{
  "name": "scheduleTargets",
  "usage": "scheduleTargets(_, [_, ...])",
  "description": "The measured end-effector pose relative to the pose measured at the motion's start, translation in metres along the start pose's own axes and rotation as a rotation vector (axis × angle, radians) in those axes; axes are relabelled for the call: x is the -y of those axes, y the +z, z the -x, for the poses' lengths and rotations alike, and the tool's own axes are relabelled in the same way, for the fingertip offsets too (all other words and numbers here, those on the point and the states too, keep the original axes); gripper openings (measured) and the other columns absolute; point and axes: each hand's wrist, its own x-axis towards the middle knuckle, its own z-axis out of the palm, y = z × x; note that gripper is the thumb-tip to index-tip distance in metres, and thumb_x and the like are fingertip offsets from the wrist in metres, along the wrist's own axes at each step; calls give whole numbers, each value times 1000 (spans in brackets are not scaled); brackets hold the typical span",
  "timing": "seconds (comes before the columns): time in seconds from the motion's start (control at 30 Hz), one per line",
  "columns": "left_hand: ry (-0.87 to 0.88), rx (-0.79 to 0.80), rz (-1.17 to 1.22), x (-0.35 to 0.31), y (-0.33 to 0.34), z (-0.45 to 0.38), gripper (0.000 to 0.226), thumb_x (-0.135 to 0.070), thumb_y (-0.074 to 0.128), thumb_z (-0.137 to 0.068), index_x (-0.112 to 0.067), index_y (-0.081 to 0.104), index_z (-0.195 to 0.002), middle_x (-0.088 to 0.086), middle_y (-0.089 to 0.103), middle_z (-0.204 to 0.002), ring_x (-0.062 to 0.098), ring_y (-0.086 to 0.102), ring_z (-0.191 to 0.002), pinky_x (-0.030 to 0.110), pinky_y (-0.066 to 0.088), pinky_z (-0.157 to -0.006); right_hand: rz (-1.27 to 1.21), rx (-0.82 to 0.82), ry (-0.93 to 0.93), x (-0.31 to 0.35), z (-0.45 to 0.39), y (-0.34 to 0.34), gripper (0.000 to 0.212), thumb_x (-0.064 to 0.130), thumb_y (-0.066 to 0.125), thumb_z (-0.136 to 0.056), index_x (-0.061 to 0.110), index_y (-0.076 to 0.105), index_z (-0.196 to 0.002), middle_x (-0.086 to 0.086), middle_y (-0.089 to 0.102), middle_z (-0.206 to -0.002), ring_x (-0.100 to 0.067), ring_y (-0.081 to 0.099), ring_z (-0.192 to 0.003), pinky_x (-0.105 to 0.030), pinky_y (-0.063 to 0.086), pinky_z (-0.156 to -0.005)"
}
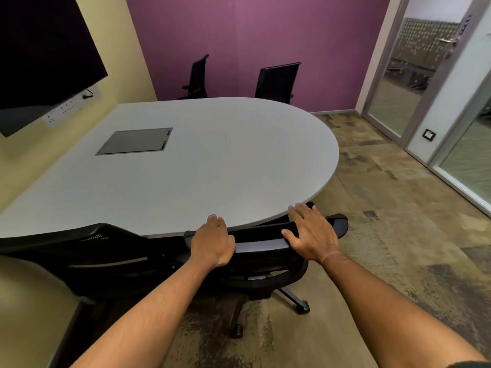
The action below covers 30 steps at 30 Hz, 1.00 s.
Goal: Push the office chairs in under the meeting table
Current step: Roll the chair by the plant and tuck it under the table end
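Chairs are seen around the grey bench (212, 160): the nearest chair (265, 248) is tucked against its rounded near edge. The chair's top rail is clasped by the left hand (212, 241), fingers curled over it. The right hand (310, 232) is laid flat on it, fingers spread.

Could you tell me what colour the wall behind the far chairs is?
Purple wall, head view.

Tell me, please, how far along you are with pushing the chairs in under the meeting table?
Done, it seems: the near-left chair, close against the meeting table. In hand: both the left hand and right hand rest on the backrest of the chair, at the table's edge. Left: two far chairs, apparently standing back.
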Motion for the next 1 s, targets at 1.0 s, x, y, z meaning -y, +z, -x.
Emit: scheduleTargets(1.0, [-14, -143, 112, -12, -3, -19, 73, -42, 36, -87, -13, 20, -153, 9, 15, -162, 27, 21, -146, 39, 27, -114, -75, -63, -6, -22, -21, 1, 72, 45, 37, -84, 12, 35, -147, -15, 35, -153, -26, 27, -144, -38, 12, -121])
